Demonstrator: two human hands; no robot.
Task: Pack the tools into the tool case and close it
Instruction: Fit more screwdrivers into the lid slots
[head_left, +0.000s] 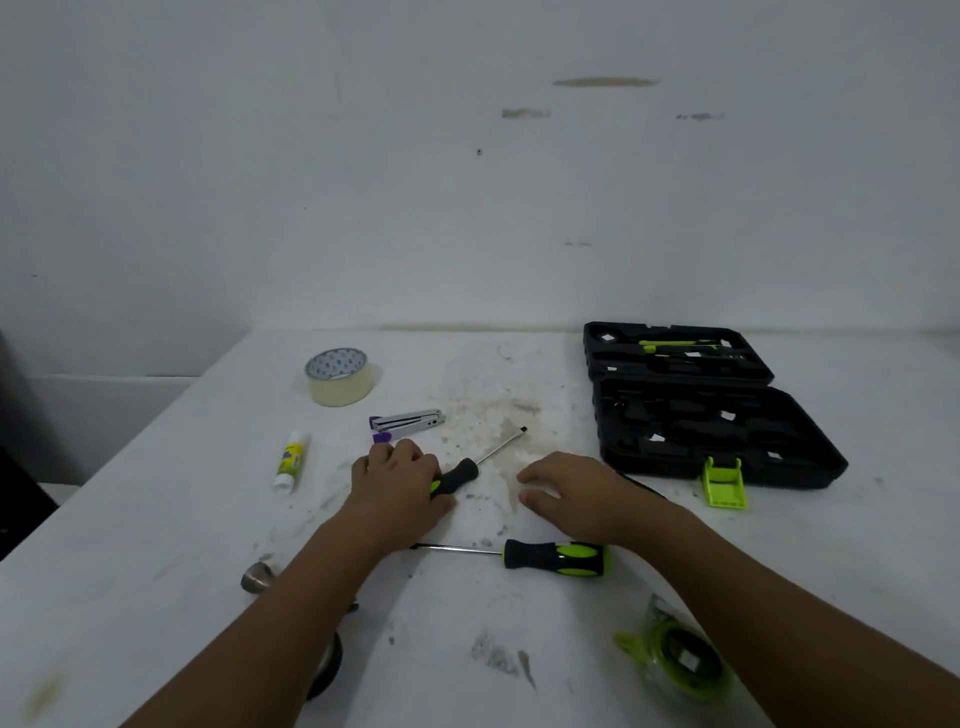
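Observation:
The black tool case (717, 441) lies open at the right of the white table, its green latch (723, 482) hanging over the front edge and a green tool in the far half. My left hand (400, 483) is closed around the black-and-green handle of a flat screwdriver (462, 474), whose shaft points up and right. My right hand (576, 493) rests flat on the table with fingers spread, holding nothing. A second screwdriver (550, 557) lies just below both hands. A green tape measure in plastic wrap (675, 660) sits near my right forearm.
A roll of clear tape (340, 376), a purple stapler (408, 421) and a glue stick (291, 461) lie to the left. A metal hammer head (257, 577) and a black tape roll (330, 670) show beside my left forearm. The wall stands behind the table.

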